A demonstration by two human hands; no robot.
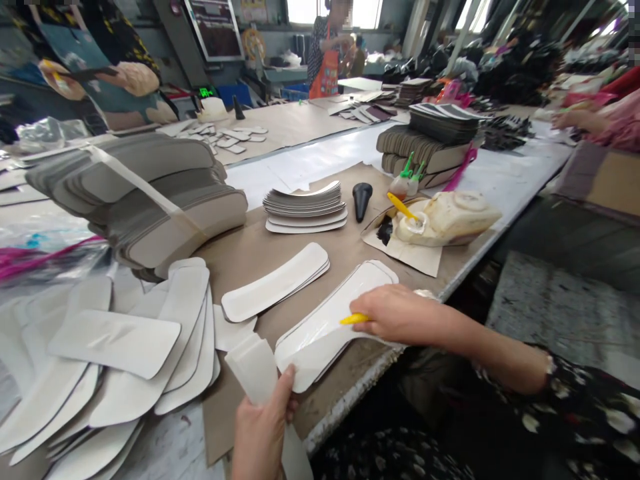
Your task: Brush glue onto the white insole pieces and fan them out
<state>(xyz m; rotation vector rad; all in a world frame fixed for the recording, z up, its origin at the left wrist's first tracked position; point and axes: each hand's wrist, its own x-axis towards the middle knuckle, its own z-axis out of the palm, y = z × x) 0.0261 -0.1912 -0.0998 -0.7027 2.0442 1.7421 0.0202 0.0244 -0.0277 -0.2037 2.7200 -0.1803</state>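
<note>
Right hand (383, 315) grips a yellow tool (354, 319) over white pieces (323, 303) stacked on the counter (525, 167); left hand (267, 420) grips a white strip (253, 367) beside them. Apparent step: coating. Next stroke likely calls for steady pieces.

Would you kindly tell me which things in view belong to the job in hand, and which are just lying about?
Apparently part of the job:
- yellow tool in the right hand
- pale pieces in the left hand
- pale panels beneath the yellow tool

Apparently just lying about:
- black tapered object
- green-tipped bottles
- black cone in the background
</note>
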